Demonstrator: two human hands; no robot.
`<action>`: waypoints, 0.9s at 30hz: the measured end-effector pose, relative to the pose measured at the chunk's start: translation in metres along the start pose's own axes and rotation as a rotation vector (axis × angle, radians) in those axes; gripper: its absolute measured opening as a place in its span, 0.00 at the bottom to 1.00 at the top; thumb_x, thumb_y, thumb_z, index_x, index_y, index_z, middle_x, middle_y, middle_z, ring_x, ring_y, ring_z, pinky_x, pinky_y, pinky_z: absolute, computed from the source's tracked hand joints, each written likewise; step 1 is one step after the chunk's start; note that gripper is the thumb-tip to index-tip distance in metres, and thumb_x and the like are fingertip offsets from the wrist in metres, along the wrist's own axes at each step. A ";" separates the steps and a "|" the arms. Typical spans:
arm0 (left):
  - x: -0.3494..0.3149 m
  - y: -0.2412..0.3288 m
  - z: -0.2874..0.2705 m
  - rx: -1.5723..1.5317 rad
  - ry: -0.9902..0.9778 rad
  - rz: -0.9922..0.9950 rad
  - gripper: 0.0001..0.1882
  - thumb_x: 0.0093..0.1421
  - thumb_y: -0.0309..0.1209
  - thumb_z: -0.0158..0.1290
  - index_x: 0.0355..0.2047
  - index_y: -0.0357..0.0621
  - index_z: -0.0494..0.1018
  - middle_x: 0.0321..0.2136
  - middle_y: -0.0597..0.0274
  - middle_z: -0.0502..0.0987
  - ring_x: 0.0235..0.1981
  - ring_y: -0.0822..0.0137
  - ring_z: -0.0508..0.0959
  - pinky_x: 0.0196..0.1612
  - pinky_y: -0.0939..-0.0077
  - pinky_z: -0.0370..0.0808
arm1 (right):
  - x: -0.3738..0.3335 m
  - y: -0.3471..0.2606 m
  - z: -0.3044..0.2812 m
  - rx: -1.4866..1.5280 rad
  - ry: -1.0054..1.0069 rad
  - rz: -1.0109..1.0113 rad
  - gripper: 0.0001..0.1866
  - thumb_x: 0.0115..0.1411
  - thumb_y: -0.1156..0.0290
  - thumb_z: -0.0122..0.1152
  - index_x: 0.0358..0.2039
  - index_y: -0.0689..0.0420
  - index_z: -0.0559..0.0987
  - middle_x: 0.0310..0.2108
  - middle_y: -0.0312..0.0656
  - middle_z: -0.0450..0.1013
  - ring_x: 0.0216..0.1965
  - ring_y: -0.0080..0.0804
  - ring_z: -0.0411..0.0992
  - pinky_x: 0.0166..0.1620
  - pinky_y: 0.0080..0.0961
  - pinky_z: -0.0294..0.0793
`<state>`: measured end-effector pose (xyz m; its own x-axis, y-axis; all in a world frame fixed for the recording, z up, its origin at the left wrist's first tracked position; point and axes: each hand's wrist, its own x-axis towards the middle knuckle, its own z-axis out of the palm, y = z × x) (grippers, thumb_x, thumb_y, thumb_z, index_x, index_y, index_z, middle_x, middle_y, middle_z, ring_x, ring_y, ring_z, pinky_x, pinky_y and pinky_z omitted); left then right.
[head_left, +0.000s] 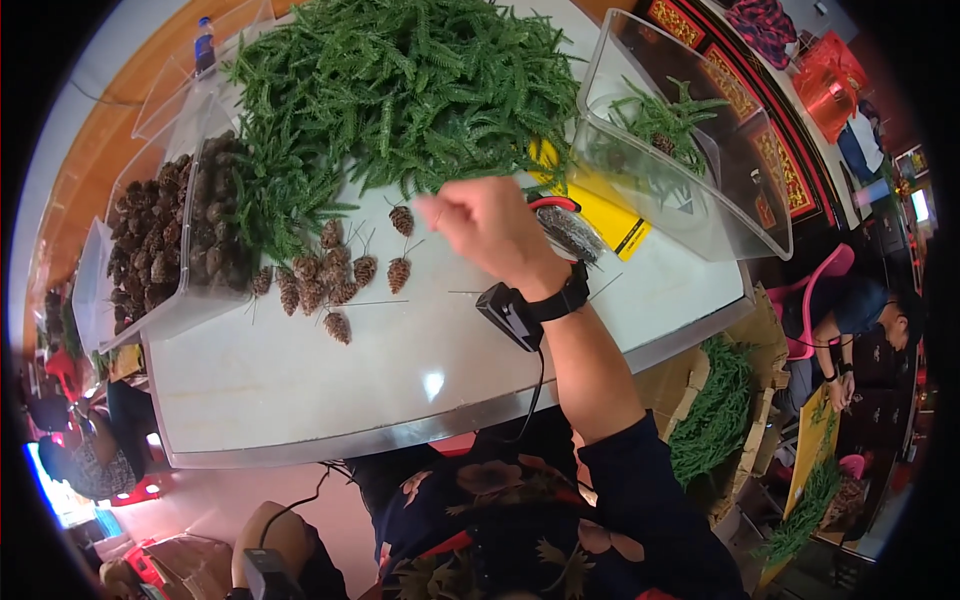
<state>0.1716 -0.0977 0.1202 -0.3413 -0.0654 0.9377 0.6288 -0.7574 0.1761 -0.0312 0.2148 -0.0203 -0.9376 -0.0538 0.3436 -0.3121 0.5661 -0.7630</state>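
Note:
My right hand [490, 228] is closed above the table, fingers curled together and slightly blurred; whatever may be in them is hidden. Just left of it lies a pine cone [401, 220] with thin wire on it. More wired pine cones [307, 268] sit in a loose group farther left. Beyond the hand rises a big heap of green artificial fir sprigs [400, 90]. By my right wrist are a red-handled tool [556, 203], a bundle of thin wires [572, 236] and a yellow package [610, 218]. My left arm hangs low at the left; its hand is out of view.
A clear bin full of pine cones [150, 240] stands at the table's left. Another clear bin [690, 215], holding a sprig with a cone, is at the right. A cardboard box with a green garland [715, 410] stands beside the table. A person [850, 325] works at far right.

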 end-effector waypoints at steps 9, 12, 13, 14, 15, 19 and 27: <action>-0.007 -0.046 -0.023 -0.051 0.277 -0.278 0.13 0.58 0.25 0.49 0.43 0.35 0.68 0.45 0.60 0.71 0.51 0.63 0.69 0.53 0.58 0.68 | -0.014 0.006 0.022 -0.053 -0.246 0.040 0.07 0.55 0.70 0.62 0.29 0.60 0.78 0.19 0.46 0.75 0.23 0.41 0.75 0.29 0.32 0.71; -0.001 -0.061 -0.034 -0.039 0.336 -0.368 0.11 0.59 0.26 0.50 0.41 0.35 0.69 0.43 0.61 0.73 0.50 0.63 0.70 0.52 0.58 0.68 | -0.013 0.009 0.031 -0.004 -0.210 -0.051 0.05 0.54 0.72 0.63 0.29 0.60 0.78 0.19 0.46 0.74 0.23 0.39 0.74 0.29 0.30 0.71; 0.001 -0.066 -0.038 -0.034 0.357 -0.396 0.11 0.59 0.27 0.50 0.41 0.35 0.70 0.43 0.61 0.74 0.50 0.63 0.71 0.51 0.58 0.68 | -0.013 0.009 0.033 0.013 -0.196 -0.092 0.05 0.54 0.72 0.63 0.29 0.60 0.78 0.20 0.45 0.74 0.23 0.38 0.74 0.28 0.30 0.71; 0.004 -0.071 -0.042 -0.029 0.380 -0.424 0.10 0.59 0.27 0.50 0.40 0.35 0.70 0.42 0.61 0.74 0.49 0.63 0.71 0.51 0.58 0.68 | -0.012 0.007 0.032 0.025 -0.191 -0.103 0.05 0.54 0.72 0.63 0.29 0.60 0.78 0.20 0.45 0.74 0.23 0.38 0.74 0.28 0.30 0.71; 0.004 -0.081 -0.047 -0.039 0.409 -0.447 0.10 0.59 0.27 0.50 0.39 0.35 0.71 0.42 0.61 0.75 0.49 0.63 0.72 0.51 0.58 0.68 | -0.009 0.003 0.022 0.046 -0.175 -0.115 0.05 0.53 0.73 0.64 0.28 0.60 0.78 0.20 0.44 0.73 0.22 0.36 0.73 0.28 0.28 0.71; -0.005 -0.156 -0.062 0.685 0.395 -1.002 0.17 0.65 0.32 0.46 0.52 0.38 0.68 0.49 0.58 0.71 0.53 0.67 0.68 0.54 0.72 0.63 | -0.008 -0.012 0.009 0.124 -0.117 -0.193 0.04 0.53 0.75 0.65 0.28 0.60 0.78 0.23 0.42 0.72 0.22 0.32 0.72 0.27 0.25 0.69; -0.053 -0.193 -0.089 0.664 0.230 -1.510 0.18 0.68 0.37 0.45 0.53 0.41 0.68 0.44 0.62 0.76 0.39 0.73 0.75 0.41 0.82 0.68 | -0.006 -0.025 -0.001 0.130 -0.092 -0.280 0.05 0.53 0.77 0.65 0.30 0.60 0.78 0.26 0.38 0.72 0.21 0.25 0.70 0.25 0.20 0.68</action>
<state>0.0062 -0.0055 0.0098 -0.9291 0.2869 -0.2335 -0.1933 0.1614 0.9678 -0.0177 0.2020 -0.0025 -0.8204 -0.2703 0.5039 -0.5716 0.4093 -0.7111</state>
